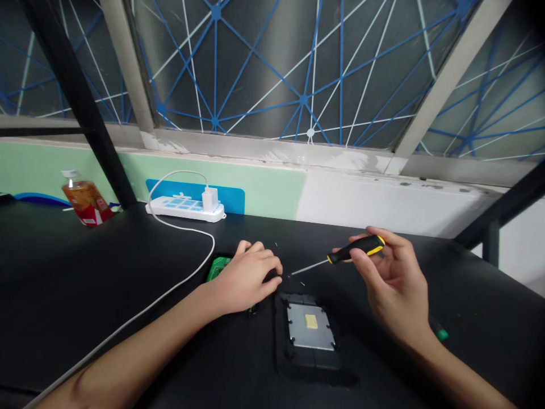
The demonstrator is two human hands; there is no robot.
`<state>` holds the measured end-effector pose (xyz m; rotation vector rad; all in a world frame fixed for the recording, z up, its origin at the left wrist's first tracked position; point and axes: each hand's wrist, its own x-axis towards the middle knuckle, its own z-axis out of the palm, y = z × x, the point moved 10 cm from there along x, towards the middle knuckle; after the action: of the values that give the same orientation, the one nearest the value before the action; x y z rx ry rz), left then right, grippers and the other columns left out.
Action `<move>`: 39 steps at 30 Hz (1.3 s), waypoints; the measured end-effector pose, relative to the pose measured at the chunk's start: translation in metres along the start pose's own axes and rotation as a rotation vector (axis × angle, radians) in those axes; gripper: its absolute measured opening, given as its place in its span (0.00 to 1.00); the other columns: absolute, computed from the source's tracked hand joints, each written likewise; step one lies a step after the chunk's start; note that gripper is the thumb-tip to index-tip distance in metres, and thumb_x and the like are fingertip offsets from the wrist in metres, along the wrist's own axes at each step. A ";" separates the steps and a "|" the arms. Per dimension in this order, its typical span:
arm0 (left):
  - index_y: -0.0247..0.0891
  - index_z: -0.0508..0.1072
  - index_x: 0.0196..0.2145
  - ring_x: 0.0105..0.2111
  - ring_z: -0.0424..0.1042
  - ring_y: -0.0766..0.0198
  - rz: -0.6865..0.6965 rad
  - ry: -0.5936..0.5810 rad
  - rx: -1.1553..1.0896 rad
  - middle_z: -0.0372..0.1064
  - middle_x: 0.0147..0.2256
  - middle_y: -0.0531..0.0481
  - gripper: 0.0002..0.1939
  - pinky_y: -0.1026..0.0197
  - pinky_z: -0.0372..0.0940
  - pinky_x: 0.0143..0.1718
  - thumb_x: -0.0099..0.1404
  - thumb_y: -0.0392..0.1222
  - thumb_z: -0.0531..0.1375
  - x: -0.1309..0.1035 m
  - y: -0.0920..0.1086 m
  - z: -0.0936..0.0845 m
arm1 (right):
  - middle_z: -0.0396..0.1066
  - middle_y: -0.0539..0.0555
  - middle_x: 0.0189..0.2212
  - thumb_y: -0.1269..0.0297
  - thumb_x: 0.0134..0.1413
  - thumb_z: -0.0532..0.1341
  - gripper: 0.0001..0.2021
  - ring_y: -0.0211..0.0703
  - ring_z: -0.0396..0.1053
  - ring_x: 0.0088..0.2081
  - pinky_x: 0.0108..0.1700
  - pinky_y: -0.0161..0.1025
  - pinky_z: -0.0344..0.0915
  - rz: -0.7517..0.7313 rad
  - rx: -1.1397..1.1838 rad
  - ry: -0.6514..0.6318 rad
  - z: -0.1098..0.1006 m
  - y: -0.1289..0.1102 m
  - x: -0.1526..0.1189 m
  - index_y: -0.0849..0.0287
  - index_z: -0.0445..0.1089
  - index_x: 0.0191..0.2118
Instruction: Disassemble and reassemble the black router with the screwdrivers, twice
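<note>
Currently, in the head view, the right hand [395,278] is grasping a black-and-yellow screwdriver [351,250] by its handle, thumb on the near side and fingers behind. Its thin shaft is pointing leftward and down, with the tip sitting low over the table [85,284], just beside the left hand [244,278]. That left hand is lying across a green circuit board [218,268], fingers bent toward the screwdriver; whether it is gripping the board or only resting on it, I cannot tell, since the palm is hiding most of it. Nearer the wearer, a black cover [306,359] is lying flat, bearing a metal plate [300,336] with a yellow pad [311,321] on it. One small screw [302,283] is lying loose between the screwdriver and the cover, and another tiny piece [276,244] is resting beyond the left hand. Such bits are risking being lost, as a brushing sleeve or sliding palm could sweep them off. With the tip pointing toward the left fingers, a slip could be jabbing skin or scratching the board. A white cable [213,241] is looping close by on the left, so a catching forearm could be tugging it across the work.
</note>
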<state>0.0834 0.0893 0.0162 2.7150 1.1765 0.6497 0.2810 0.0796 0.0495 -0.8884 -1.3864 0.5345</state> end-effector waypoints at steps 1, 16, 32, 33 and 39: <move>0.41 0.73 0.38 0.42 0.67 0.55 -0.001 -0.001 0.003 0.74 0.37 0.53 0.01 0.52 0.51 0.45 0.68 0.38 0.61 0.000 0.000 0.000 | 0.71 0.53 0.42 0.60 0.56 0.66 0.18 0.49 0.77 0.37 0.42 0.51 0.76 0.011 0.013 0.001 -0.002 0.002 0.001 0.45 0.65 0.51; 0.40 0.72 0.42 0.43 0.66 0.55 0.177 -0.040 -0.046 0.72 0.41 0.51 0.05 0.50 0.51 0.49 0.70 0.40 0.59 -0.009 0.055 0.003 | 0.77 0.56 0.44 0.51 0.52 0.67 0.22 0.47 0.78 0.34 0.34 0.40 0.73 0.423 -0.024 -0.029 -0.050 0.059 -0.025 0.50 0.68 0.52; 0.40 0.73 0.40 0.42 0.66 0.56 0.241 -0.078 -0.043 0.72 0.39 0.50 0.04 0.49 0.52 0.48 0.71 0.40 0.58 -0.013 0.072 0.009 | 0.76 0.55 0.42 0.51 0.53 0.66 0.21 0.46 0.77 0.34 0.35 0.41 0.71 0.415 -0.003 -0.050 -0.047 0.062 -0.030 0.51 0.67 0.51; 0.39 0.73 0.40 0.42 0.66 0.56 0.243 -0.077 -0.045 0.72 0.39 0.50 0.04 0.49 0.52 0.49 0.71 0.40 0.58 -0.013 0.073 0.009 | 0.76 0.55 0.42 0.51 0.53 0.66 0.21 0.46 0.77 0.34 0.35 0.41 0.71 0.416 -0.004 -0.049 -0.047 0.062 -0.030 0.51 0.67 0.51; 0.41 0.73 0.39 0.43 0.66 0.56 0.281 -0.092 -0.050 0.72 0.40 0.51 0.07 0.49 0.52 0.49 0.69 0.46 0.62 -0.017 0.078 0.013 | 0.76 0.54 0.42 0.51 0.52 0.67 0.21 0.45 0.77 0.34 0.36 0.40 0.70 0.425 -0.016 -0.027 -0.050 0.063 -0.030 0.51 0.67 0.51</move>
<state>0.1309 0.0239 0.0194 2.8588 0.7554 0.5680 0.3365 0.0817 -0.0160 -1.2022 -1.2292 0.8599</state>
